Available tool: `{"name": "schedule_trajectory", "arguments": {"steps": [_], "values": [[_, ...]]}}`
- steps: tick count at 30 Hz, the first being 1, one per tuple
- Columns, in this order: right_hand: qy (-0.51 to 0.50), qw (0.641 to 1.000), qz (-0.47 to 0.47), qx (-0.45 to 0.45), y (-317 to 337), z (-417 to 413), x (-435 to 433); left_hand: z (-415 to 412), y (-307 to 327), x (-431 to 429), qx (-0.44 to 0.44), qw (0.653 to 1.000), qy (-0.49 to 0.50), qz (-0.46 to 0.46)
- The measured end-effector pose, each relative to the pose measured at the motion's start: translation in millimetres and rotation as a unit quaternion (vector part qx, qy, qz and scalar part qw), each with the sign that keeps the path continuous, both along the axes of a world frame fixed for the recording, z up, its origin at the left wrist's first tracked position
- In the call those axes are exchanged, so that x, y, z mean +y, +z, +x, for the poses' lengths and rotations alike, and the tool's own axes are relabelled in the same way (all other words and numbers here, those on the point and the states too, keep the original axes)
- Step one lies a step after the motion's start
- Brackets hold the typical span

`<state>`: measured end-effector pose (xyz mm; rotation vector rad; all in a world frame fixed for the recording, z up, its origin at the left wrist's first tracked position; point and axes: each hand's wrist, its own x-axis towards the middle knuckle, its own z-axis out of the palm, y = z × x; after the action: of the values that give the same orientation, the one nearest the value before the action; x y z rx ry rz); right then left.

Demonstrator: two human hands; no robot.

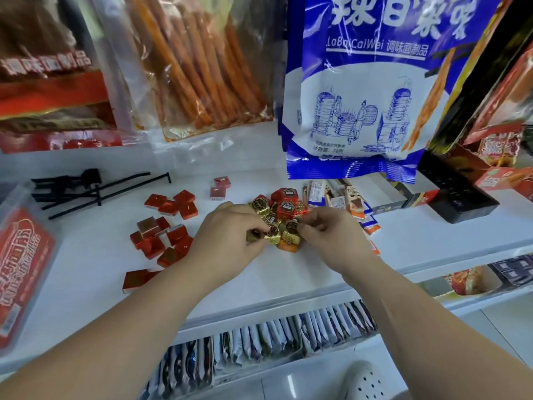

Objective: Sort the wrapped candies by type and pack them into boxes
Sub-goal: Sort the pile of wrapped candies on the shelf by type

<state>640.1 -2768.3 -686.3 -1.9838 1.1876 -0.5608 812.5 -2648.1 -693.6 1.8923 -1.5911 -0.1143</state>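
- One clear plastic box with a red label sits at the far left edge of the white shelf. What it holds cannot be told.
- Thin black display hooks lie loose beside it, towards the back.
- Many red square candies lie in loose groups left of the hands, apart from the other kinds.
- The left hand has its fingers curled. Thumb and fingertips pinch one of the gold foil candies at the left edge of the centre pile.
- Behind the gold pieces, touching them, sit red hexagonal candies.
- The right hand curls its fingers down onto the pile's right side. Its tips appear to pinch another gold piece.
- Further right, white and orange candy bars fan out, partly under a hanging blue bag.
- Judged from this, sorting is under way on the mixed centre pile, and packing has likely not begun.
- The next move likely calls for lifting the gold pieces clear of the red hexagons. The foil looks slippery, so a firm fingertip grip will be needed.
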Motion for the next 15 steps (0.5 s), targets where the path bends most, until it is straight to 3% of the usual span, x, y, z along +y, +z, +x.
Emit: {"name": "schedule_trajectory", "arguments": {"steps": [3,6,13,15], "values": [[-0.006,0.989,-0.145,0.023,8.8,8.9,3.8,8.8,5.6,4.7,0.005,1.0,0.009,-0.006],[0.066,0.967,-0.245,0.002,26.2,30.9,14.7,35.1,15.9,18.2,0.01,0.996,0.081,0.026],[0.254,0.946,-0.188,0.067,34.3,151.1,16.0,76.1,17.2,83.2,-0.06,0.969,0.228,0.069],[0.268,0.932,-0.187,0.158,33.3,181.8,21.1,69.8,16.7,103.1,-0.048,0.968,0.216,0.122]]}}
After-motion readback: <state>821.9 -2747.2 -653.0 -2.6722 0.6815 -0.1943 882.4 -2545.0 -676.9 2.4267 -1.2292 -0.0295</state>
